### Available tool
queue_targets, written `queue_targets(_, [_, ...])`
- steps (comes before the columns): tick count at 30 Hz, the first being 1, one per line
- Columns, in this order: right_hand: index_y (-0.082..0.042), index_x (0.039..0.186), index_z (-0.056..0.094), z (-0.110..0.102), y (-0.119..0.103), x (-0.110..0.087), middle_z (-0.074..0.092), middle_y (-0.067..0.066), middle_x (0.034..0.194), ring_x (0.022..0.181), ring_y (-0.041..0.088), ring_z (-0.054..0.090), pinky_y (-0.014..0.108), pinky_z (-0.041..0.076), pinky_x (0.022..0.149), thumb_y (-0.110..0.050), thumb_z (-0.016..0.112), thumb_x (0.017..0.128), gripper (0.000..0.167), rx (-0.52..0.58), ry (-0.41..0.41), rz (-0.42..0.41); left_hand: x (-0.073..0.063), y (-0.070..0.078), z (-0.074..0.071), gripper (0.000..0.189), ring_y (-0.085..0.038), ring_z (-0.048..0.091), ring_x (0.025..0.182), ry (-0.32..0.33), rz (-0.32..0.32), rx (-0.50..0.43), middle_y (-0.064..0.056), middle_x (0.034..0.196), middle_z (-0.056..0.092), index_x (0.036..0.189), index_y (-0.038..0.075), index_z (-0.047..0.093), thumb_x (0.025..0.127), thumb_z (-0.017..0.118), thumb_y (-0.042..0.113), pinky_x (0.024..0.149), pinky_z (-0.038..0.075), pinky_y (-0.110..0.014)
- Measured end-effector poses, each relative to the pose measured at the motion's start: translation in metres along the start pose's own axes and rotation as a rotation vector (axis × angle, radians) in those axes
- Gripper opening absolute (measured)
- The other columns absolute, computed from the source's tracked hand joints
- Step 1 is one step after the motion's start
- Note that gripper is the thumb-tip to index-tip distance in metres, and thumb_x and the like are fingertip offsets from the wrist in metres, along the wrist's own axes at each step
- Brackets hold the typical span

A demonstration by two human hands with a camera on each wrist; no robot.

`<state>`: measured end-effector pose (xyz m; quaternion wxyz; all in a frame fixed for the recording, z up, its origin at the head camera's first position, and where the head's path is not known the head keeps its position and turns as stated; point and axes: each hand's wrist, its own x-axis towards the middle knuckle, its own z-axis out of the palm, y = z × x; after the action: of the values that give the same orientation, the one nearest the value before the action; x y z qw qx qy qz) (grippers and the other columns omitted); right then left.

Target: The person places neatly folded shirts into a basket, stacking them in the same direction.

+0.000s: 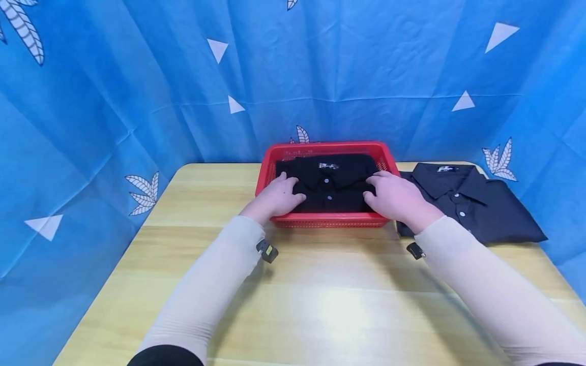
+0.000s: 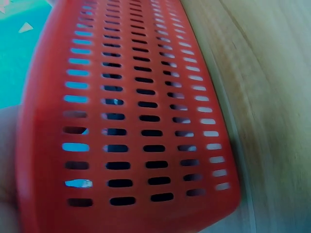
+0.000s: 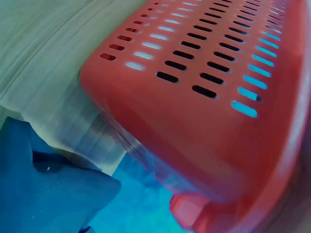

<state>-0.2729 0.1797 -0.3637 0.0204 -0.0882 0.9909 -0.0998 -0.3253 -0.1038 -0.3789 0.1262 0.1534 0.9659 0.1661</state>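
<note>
A folded black collared shirt with pale buttons lies in a red plastic basket. My left hand reaches over the basket's left front corner, its fingers and spread thumb resting on the shirt's left side. Across from it, my right hand comes over the right rim, with fingertips and thumb at the shirt's right edge. Both wrist views look at the slotted outer wall of the basket, which hides most of each hand; the right wrist view also shows its rounded corner.
A second folded dark shirt lies on the wooden table just right of the basket, partly behind my right forearm. A blue curtain with leaf and triangle prints hangs behind the table and along its sides.
</note>
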Motion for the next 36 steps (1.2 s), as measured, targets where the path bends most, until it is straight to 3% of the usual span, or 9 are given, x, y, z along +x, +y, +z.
queue_targets(5, [-0.003, 0.131, 0.065, -0.007, 0.008, -0.009, 0.057, 0.02, 0.137, 0.126, 0.039, 0.053, 0.06, 0.042, 0.104, -0.027, 0.057, 0.099, 0.041, 0.11, 0.096, -0.058, -0.018, 0.003, 0.001, 0.065, -0.029, 0.023, 0.151, 0.093, 0.042, -0.018, -0.012, 0.163, 0.029, 0.154, 0.013, 0.044, 0.098, 0.061, 0.041, 0.115, 0.032, -0.054])
queue_targets(12, [-0.007, 0.131, 0.065, -0.009, 0.033, -0.025, 0.058, 0.015, 0.135, 0.121, 0.036, 0.054, 0.059, 0.044, 0.101, -0.02, 0.058, 0.099, 0.035, 0.329, 0.287, -0.08, -0.049, 0.022, 0.011, 0.056, -0.023, 0.035, 0.145, 0.237, 0.154, -0.11, -0.005, 0.159, 0.038, 0.148, 0.016, 0.052, 0.097, 0.064, 0.036, 0.116, 0.034, -0.046])
queue_targets(17, [-0.006, 0.134, 0.064, -0.002, 0.062, -0.041, 0.06, 0.016, 0.132, 0.109, 0.034, 0.058, 0.057, 0.046, 0.093, -0.019, 0.055, 0.101, 0.036, 0.426, 0.399, -0.017, -0.065, 0.039, 0.024, 0.048, -0.019, 0.042, 0.139, 0.346, 0.303, -0.19, -0.003, 0.15, 0.048, 0.143, 0.014, 0.056, 0.097, 0.065, 0.029, 0.115, 0.035, -0.039])
queue_targets(23, [-0.005, 0.137, 0.06, 0.009, 0.112, -0.062, 0.054, 0.022, 0.137, 0.105, 0.039, 0.054, 0.057, 0.041, 0.088, -0.021, 0.051, 0.103, 0.039, 0.438, 0.438, 0.122, -0.066, 0.069, 0.049, 0.04, -0.012, 0.056, 0.119, 0.431, 0.494, -0.331, 0.0, 0.133, 0.06, 0.136, 0.013, 0.058, 0.098, 0.065, 0.02, 0.104, 0.045, -0.03])
queue_targets(27, [-0.004, 0.143, 0.054, 0.018, 0.145, -0.074, 0.049, 0.026, 0.142, 0.113, 0.044, 0.05, 0.06, 0.037, 0.092, -0.027, 0.047, 0.104, 0.046, 0.443, 0.425, 0.246, -0.064, 0.094, 0.064, 0.037, -0.009, 0.055, 0.119, 0.377, 0.66, -0.377, 0.0, 0.131, 0.06, 0.136, 0.011, 0.058, 0.099, 0.062, 0.017, 0.104, 0.043, -0.025])
queue_targets(31, [-0.003, 0.152, 0.042, 0.024, 0.176, -0.083, 0.045, 0.026, 0.149, 0.128, 0.049, 0.046, 0.061, 0.035, 0.104, -0.032, 0.043, 0.105, 0.056, 0.492, 0.409, 0.364, -0.061, 0.121, 0.076, 0.041, -0.004, 0.045, 0.13, 0.247, 0.832, -0.341, 0.001, 0.139, 0.055, 0.141, 0.011, 0.055, 0.101, 0.059, 0.019, 0.111, 0.033, -0.019])
queue_targets(33, [-0.002, 0.155, 0.037, 0.026, 0.191, -0.088, 0.045, 0.025, 0.15, 0.128, 0.049, 0.046, 0.06, 0.035, 0.105, -0.032, 0.042, 0.104, 0.059, 0.498, 0.402, 0.401, -0.058, 0.134, 0.083, 0.042, -0.003, 0.041, 0.135, 0.182, 0.877, -0.31, 0.002, 0.143, 0.053, 0.142, 0.013, 0.054, 0.101, 0.058, 0.02, 0.113, 0.027, -0.018])
queue_targets(36, [0.0, 0.156, 0.033, 0.026, 0.21, -0.098, 0.044, 0.026, 0.15, 0.13, 0.05, 0.043, 0.06, 0.032, 0.107, -0.031, 0.042, 0.104, 0.061, 0.476, 0.393, 0.427, -0.054, 0.151, 0.094, 0.045, -0.001, 0.033, 0.141, 0.075, 0.87, -0.254, 0.008, 0.149, 0.048, 0.147, 0.018, 0.051, 0.103, 0.056, 0.024, 0.116, 0.02, -0.018])
